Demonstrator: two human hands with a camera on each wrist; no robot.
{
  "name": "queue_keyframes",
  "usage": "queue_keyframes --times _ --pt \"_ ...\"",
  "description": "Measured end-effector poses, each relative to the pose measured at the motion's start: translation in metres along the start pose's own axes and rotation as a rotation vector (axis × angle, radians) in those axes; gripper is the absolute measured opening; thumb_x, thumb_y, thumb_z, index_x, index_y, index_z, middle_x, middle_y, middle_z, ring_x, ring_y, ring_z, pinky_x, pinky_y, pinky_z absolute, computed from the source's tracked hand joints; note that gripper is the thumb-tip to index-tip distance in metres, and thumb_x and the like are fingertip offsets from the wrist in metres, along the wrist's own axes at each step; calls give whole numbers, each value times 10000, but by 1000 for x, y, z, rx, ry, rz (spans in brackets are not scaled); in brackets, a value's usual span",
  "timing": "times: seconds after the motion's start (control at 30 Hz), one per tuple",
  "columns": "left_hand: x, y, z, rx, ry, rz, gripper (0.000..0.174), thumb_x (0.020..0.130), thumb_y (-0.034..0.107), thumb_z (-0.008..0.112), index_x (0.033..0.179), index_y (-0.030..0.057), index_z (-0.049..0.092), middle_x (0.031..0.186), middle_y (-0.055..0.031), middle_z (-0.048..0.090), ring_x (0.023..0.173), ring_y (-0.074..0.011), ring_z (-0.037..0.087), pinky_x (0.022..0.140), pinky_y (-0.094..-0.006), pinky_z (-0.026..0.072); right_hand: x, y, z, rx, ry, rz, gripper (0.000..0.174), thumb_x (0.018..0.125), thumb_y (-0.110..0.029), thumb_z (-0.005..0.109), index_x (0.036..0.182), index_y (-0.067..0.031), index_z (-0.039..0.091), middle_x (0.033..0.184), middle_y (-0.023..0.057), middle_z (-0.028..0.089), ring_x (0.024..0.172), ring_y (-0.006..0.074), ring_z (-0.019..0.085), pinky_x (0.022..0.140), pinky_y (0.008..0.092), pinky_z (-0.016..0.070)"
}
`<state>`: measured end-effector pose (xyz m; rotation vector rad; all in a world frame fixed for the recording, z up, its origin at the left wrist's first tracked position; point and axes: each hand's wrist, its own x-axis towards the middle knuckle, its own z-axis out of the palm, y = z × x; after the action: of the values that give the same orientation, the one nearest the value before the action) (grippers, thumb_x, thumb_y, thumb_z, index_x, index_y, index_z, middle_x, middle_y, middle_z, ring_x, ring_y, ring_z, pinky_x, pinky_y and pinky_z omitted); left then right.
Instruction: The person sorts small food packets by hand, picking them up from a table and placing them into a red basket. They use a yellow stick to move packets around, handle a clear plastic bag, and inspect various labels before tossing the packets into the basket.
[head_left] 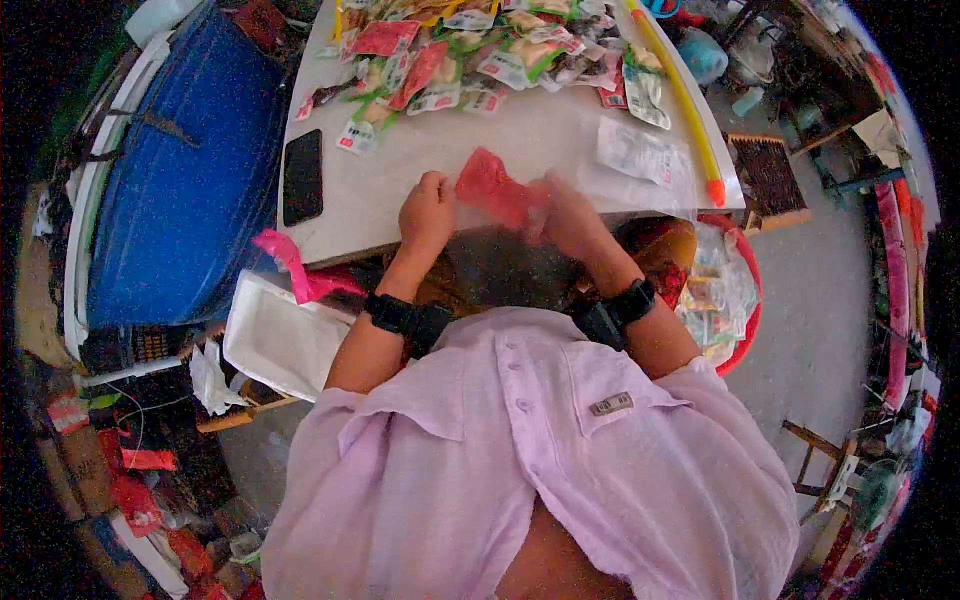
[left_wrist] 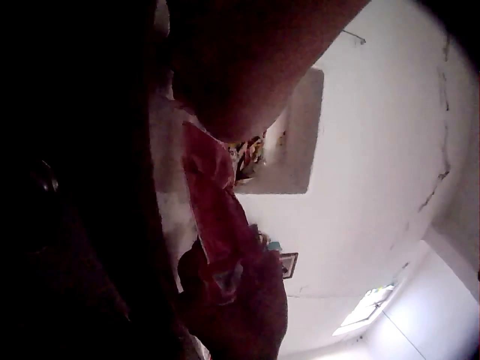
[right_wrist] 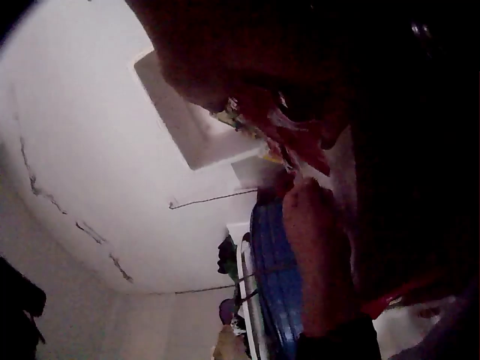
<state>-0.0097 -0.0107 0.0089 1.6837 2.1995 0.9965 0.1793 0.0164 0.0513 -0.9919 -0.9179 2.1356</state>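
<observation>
Between the two hands, over the near edge of the white table (head_left: 370, 215), stretches a crinkled, see-through red plastic bag (head_left: 492, 188). The right hand (head_left: 572, 215) grips its gathered right end. At the other end, the left hand (head_left: 428, 212) has its fingers curled and pinches the edge of the bag, which shows in the right wrist view as a pale strip at the fingertips of the left hand (right_wrist: 315, 225). In the dark left wrist view, the red bag (left_wrist: 214, 195) runs down to the right hand (left_wrist: 240, 307).
Many small snack packets (head_left: 440, 65) lie heaped across the table's far side. A phone (head_left: 303, 177) lies at left, clear plastic bags (head_left: 640, 160) and a yellow tube (head_left: 685, 100) at right. Below are a white foam box (head_left: 285, 330) and a red basin (head_left: 748, 310) of packets.
</observation>
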Motion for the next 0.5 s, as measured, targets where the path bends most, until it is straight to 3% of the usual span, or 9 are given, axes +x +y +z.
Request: queue_keyframes --times 0.1,0.17,0.23,0.27,0.33,0.4,0.5 --pt "-3 2 2 -10 -32 0 176 742 217 422 831 75 477 754 -153 527 714 -330 494 593 -401 384 20 15 -18 135 -147 169 223 802 -236 332 782 -37 431 643 36 434 539 137 432 464 268 388" --pt "-4 4 3 -24 -54 -7 170 744 211 419 831 77 476 761 -152 526 719 -326 495 592 -397 385 25 20 -19 -450 -215 -306 212 783 -229 379 813 -27 436 674 70 472 567 176 462 501 291 398" --pt "-9 9 3 -61 -27 75 161 745 204 417 822 78 479 757 -150 526 717 -323 497 586 -396 386 29 17 -16 -433 -253 -317 216 751 -215 438 838 -17 440 712 99 504 600 213 485 539 311 404" --pt "-10 11 2 -78 -14 116 156 746 201 416 817 78 480 755 -149 527 716 -321 498 583 -396 386 30 9 -10 -122 -256 -89 229 727 -203 474 847 -11 442 735 111 517 619 231 494 560 320 404" --pt "-8 7 6 -73 25 154 150 748 197 415 810 80 486 754 -143 528 715 -317 499 584 -396 388 33 3 -5 -336 -224 -216 244 719 -227 491 850 -24 461 778 123 535 654 246 511 591 332 414" --pt "-7 3 8 -38 33 185 149 749 195 415 809 82 491 754 -140 529 716 -315 501 589 -397 389 37 2 -4 -1378 -104 -929 255 747 -295 454 838 -61 495 816 123 546 687 243 529 612 337 432" --pt "-9 7 2 5 27 228 156 750 194 415 823 86 499 765 -143 530 721 -317 501 604 -398 393 38 -15 2 -1711 -260 -531 244 693 -249 515 879 -93 521 845 142 542 786 273 516 691 346 415"
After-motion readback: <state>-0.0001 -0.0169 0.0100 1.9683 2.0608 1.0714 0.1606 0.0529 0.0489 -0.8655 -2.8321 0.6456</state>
